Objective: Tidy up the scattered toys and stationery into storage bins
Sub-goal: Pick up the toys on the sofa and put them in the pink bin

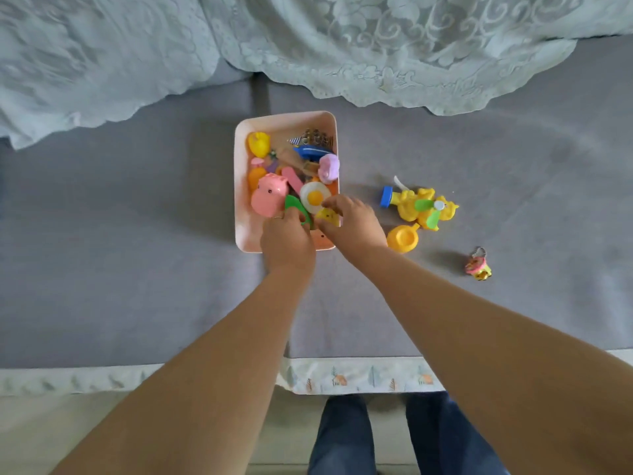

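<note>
Over the pink bin (240, 173) on the bed, my right hand (352, 224) pinches a yellow toy (328, 216), light, rigid, edge-held; left hand (287, 240) grasps a green piece (295, 204).

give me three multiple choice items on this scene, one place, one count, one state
1. Where does the yellow toy fan lie?
A. in the bin
B. on the bed, right of the bin
C. on the floor

2. How many toys lie outside the pink bin?
A. one
B. three
C. six

3. What does the right hand hold?
A. nothing
B. a blue boat
C. a small yellow toy

Answers: B, it rests on the grey sheet; B, fan, yellow cup and keychain; C, fingers pinch it over the bin.
</note>
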Motion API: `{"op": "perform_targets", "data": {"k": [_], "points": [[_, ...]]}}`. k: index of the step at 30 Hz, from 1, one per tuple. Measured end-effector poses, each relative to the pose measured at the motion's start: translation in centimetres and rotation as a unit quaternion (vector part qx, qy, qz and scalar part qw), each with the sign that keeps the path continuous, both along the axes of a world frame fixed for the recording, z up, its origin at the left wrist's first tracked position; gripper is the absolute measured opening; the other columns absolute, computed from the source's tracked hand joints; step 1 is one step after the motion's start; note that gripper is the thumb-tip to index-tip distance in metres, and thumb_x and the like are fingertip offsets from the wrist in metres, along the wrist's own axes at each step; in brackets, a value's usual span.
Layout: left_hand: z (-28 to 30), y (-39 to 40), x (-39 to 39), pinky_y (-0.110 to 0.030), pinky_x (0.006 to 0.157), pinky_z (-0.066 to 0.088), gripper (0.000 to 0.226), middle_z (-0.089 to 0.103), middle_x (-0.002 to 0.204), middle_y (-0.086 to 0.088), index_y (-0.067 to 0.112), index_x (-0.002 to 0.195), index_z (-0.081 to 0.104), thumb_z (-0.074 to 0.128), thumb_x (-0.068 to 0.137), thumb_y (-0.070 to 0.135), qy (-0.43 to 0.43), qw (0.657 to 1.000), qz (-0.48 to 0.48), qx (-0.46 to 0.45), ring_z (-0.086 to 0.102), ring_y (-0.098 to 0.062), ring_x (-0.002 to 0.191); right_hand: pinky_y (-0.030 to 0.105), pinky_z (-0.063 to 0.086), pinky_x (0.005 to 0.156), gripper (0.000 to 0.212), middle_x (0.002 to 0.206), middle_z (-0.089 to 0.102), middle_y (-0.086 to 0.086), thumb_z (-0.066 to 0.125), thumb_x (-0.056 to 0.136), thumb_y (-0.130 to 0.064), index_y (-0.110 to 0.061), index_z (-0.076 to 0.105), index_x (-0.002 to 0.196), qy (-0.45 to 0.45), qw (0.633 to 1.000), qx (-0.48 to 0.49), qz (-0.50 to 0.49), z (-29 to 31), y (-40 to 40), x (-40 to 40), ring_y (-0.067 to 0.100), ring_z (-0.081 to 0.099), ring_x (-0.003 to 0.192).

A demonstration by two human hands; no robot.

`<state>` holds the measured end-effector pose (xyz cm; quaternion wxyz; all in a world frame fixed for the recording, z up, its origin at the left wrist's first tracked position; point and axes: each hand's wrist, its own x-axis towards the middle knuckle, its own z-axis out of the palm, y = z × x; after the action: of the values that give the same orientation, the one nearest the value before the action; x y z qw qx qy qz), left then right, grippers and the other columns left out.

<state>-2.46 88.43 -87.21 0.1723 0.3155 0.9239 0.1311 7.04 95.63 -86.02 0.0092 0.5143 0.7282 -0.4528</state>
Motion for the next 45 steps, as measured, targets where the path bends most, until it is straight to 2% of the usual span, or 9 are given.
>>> {"op": "perform_targets", "data": {"k": [7, 13, 18, 25, 28, 31, 35, 41, 45], "points": [[-0.9, 0.6, 0.5, -0.04, 0.08, 0.045, 0.019, 0.063, 0.1, -0.01, 0.014, 0.096, 0.062, 0.048, 0.094, 0.026, 0.066, 0.987, -0.149, 0.018, 0.054, -0.029, 0.095, 0.034, 0.04, 0.096, 0.029, 0.118, 0.053, 0.007, 0.056, 0.091, -0.025, -0.021, 0.063, 0.118, -0.005, 0.994, 0.074, -0.086, -1.5, -0.6, 0.4, 0.027, 0.045, 0.114], [-0.6, 3.5, 6.1, -0.042, 0.069, 0.043, 0.016, 0.061, 0.091, -0.013, 0.011, 0.095, 0.063, 0.06, 0.079, 0.008, 0.048, 0.968, -0.236, 0.072, 0.055, -0.035, 0.089, 0.036, 0.039, 0.096, 0.041, 0.119, 0.053, 0.008, 0.056, 0.077, -0.008, -0.02, 0.065, 0.115, -0.034, 0.979, 0.11, -0.167, -2.4, 0.4, 4.7, 0.031, 0.044, 0.114], [-1.0, 4.4, 10.3, -0.038, 0.083, 0.042, 0.024, 0.057, 0.11, -0.011, 0.014, 0.113, 0.058, 0.058, 0.089, 0.016, 0.01, 0.959, -0.281, 0.02, 0.05, -0.031, 0.106, 0.036, 0.038, 0.091, 0.044, 0.117, 0.055, 0.009, 0.053, 0.077, -0.003, -0.018, 0.064, 0.116, -0.092, 0.96, 0.163, -0.209, -2.9, 1.0, 9.9, 0.033, 0.045, 0.107], [-3.0, 5.0, 13.8, -0.036, 0.088, 0.042, 0.046, 0.048, 0.121, -0.01, 0.02, 0.126, 0.048, 0.066, 0.084, 0.016, -0.005, 0.958, -0.277, -0.079, 0.043, -0.031, 0.111, 0.037, 0.03, 0.099, 0.037, 0.123, 0.044, 0.004, 0.051, 0.082, -0.007, -0.025, 0.056, 0.114, -0.241, 0.938, 0.085, -0.235, -4.3, 1.3, 16.8, 0.029, 0.038, 0.116], [-3.8, 5.4, 14.7, -0.037, 0.086, 0.044, 0.049, 0.044, 0.126, -0.013, 0.021, 0.128, 0.047, 0.065, 0.084, 0.011, -0.03, 0.959, -0.266, -0.091, 0.044, -0.033, 0.111, 0.041, 0.035, 0.1, 0.036, 0.128, 0.039, 0.006, 0.051, 0.084, -0.005, -0.024, 0.054, 0.115, -0.271, 0.932, 0.039, -0.236, -5.4, 1.2, 18.3, 0.031, 0.038, 0.116], [-4.7, 6.3, 15.2, -0.036, 0.083, 0.044, 0.043, 0.044, 0.124, -0.012, 0.021, 0.124, 0.05, 0.062, 0.085, 0.008, -0.04, 0.955, -0.27, -0.119, 0.045, -0.032, 0.108, 0.037, 0.041, 0.091, 0.035, 0.128, 0.035, 0.008, 0.045, 0.089, -0.003, -0.022, 0.056, 0.115, -0.255, 0.939, 0.021, -0.228, -6.2, 1.6, 18.7, 0.03, 0.038, 0.114], [-4.3, 7.3, 15.6, -0.037, 0.085, 0.043, 0.04, 0.043, 0.126, -0.014, 0.018, 0.125, 0.049, 0.054, 0.088, 0.002, -0.05, 0.957, -0.243, -0.151, 0.043, -0.034, 0.113, 0.03, 0.036, 0.078, 0.03, 0.127, 0.035, 0.01, 0.043, 0.091, -0.003, -0.016, 0.058, 0.113, -0.219, 0.947, 0.003, -0.234, -6.0, 2.7, 18.6, 0.029, 0.037, 0.115], [-0.4, 7.4, 13.5, -0.037, 0.088, 0.044, 0.04, 0.047, 0.122, -0.014, 0.017, 0.124, 0.047, 0.062, 0.087, 0.018, -0.037, 0.973, -0.206, -0.098, 0.047, -0.032, 0.114, 0.031, 0.04, 0.085, 0.029, 0.122, 0.043, 0.007, 0.047, 0.086, -0.012, -0.016, 0.058, 0.113, -0.098, 0.973, 0.008, -0.207, -2.8, 4.4, 14.6, 0.026, 0.043, 0.114], [1.9, 7.1, 9.5, -0.039, 0.084, 0.041, 0.032, 0.054, 0.116, -0.016, 0.015, 0.118, 0.05, 0.057, 0.087, 0.018, 0.007, 0.985, -0.161, -0.061, 0.051, -0.034, 0.106, 0.03, 0.043, 0.077, 0.032, 0.122, 0.048, 0.008, 0.049, 0.085, -0.011, -0.017, 0.058, 0.115, -0.034, 0.987, -0.012, -0.159, -0.2, 5.1, 9.5, 0.028, 0.053, 0.103]]}}
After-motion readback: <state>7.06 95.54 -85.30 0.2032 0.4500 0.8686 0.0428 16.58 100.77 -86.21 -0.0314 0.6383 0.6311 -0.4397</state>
